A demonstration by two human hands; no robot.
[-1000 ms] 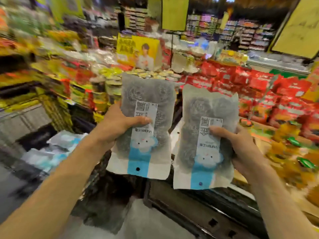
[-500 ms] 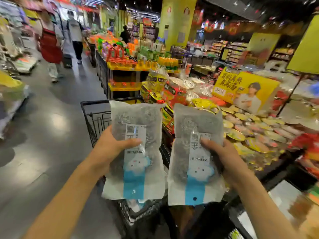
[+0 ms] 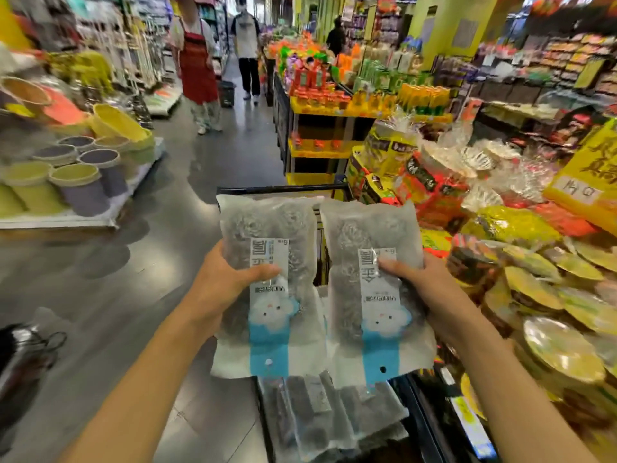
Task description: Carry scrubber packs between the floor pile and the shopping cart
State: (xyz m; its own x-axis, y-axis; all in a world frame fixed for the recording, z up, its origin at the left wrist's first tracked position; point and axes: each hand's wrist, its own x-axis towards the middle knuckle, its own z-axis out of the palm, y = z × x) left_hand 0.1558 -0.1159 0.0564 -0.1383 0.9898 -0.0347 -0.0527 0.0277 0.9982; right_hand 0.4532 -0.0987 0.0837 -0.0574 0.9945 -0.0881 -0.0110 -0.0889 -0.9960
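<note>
Two matching clear packs of grey steel scourers, each with a white label, a cartoon face and a blue band, are held upright side by side: the left pack (image 3: pixel 267 289) in the left hand (image 3: pixel 220 292), the right pack (image 3: pixel 377 295) in the right hand (image 3: pixel 430 292). Since half a second ago the view has swung further along the aisle, and more such packs (image 3: pixel 320 419) now show in the trolley (image 3: pixel 283 190) just below the hands. Each hand clamps its pack, thumb across the label and fingers behind.

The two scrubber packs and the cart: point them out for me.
Left scrubber pack (image 3: pixel 267 282): head view, on its white label.
Right scrubber pack (image 3: pixel 377 295): head view, on its white label.
Cart (image 3: pixel 283 190): head view, on its black front rim.
</note>
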